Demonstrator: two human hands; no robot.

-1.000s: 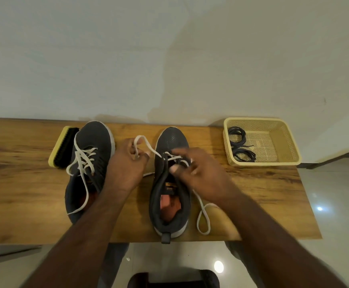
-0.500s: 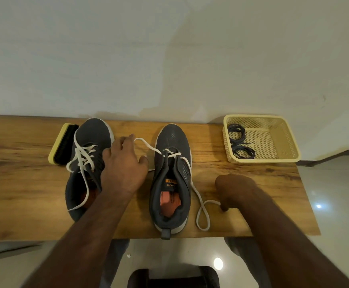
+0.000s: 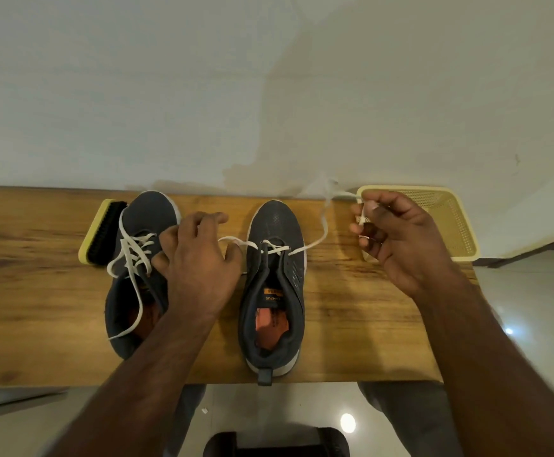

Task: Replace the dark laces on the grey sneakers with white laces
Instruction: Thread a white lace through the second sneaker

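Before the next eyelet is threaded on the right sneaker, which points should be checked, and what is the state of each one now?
1. Right hand grips the white lace end: ok.
2. Left hand holds the other lace end: ok, pinched beside the right sneaker.
3. Both ends equal in length: cannot tell.
4. Lace free of knots between shoe and right hand: ok.
5. Left sneaker laced white: ok, though loose.
6. Dark laces put in the basket: cannot tell, the hand hides that part.
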